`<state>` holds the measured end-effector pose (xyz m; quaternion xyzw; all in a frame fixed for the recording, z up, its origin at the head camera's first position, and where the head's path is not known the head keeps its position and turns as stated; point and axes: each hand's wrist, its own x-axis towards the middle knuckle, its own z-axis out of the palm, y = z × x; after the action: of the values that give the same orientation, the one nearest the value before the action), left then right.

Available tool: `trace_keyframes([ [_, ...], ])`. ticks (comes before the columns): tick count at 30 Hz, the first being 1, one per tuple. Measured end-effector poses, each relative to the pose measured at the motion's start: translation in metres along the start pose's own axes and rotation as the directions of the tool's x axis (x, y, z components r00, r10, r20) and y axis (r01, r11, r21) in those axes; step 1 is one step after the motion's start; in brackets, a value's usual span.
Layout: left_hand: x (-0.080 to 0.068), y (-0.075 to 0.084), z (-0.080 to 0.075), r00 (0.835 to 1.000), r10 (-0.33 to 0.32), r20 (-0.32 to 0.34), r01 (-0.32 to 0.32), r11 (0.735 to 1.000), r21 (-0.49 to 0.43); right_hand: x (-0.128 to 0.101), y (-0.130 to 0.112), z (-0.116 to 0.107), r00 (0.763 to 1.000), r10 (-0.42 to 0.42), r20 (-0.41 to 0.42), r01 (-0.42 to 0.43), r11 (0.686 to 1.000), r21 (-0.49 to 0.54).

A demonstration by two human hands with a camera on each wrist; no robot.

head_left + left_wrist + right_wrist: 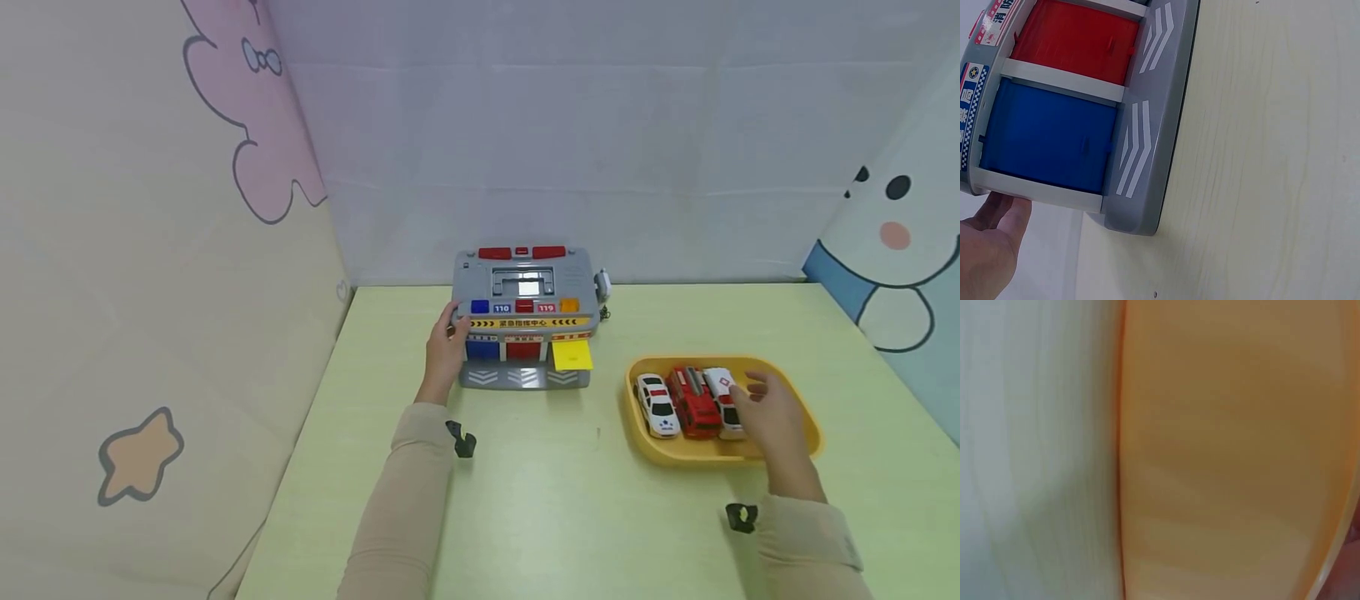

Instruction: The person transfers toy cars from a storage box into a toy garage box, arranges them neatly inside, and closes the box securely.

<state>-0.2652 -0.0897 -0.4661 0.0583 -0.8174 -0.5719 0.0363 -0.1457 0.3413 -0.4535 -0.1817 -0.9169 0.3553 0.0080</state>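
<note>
In the head view, a grey toy emergency station point(476, 283) stands on the table, with blue and red doors lowered and a yellow door point(572, 356) swung outward. My left hand point(444, 354) holds its left side; the left wrist view has the thumb and a finger against that wall beside the blue door point(1047, 134). At the right, my right hand point(772, 417) hovers over a yellow tray point(701, 454), fingers loosely bent, thumb close to a white toy ambulance point(722, 392). Beside the ambulance lie a red toy fire truck point(693, 404) and a white toy police car point(657, 406).
The right wrist view holds mostly the tray's outer wall point(1229, 437) and pale table. A white part point(603, 285) with a short chain hangs at the station's right side. Behind the table point(540, 483) stands a fabric backdrop point(600, 150).
</note>
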Motion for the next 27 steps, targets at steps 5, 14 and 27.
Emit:
trace_keyframes([
  [5, -0.001, -0.001, 0.000, 1.000, 0.009, -0.006, -0.009, 1.000, -0.004, 0.002, 0.005, -0.001, 0.999, 0.013, 0.032, -0.012, 0.999, -0.038],
  [14, -0.002, 0.001, 0.001, 1.000, 0.017, -0.017, -0.017, 1.000, 0.002, 0.007, 0.012, -0.003, 0.992, 0.061, 0.114, -0.051, 0.995, -0.089],
  [27, 0.000, -0.002, 0.002, 1.000, 0.017, -0.015, -0.017, 1.000, 0.012, 0.012, 0.017, -0.008, 0.978, 0.000, 0.206, 0.037, 0.984, -0.175],
])
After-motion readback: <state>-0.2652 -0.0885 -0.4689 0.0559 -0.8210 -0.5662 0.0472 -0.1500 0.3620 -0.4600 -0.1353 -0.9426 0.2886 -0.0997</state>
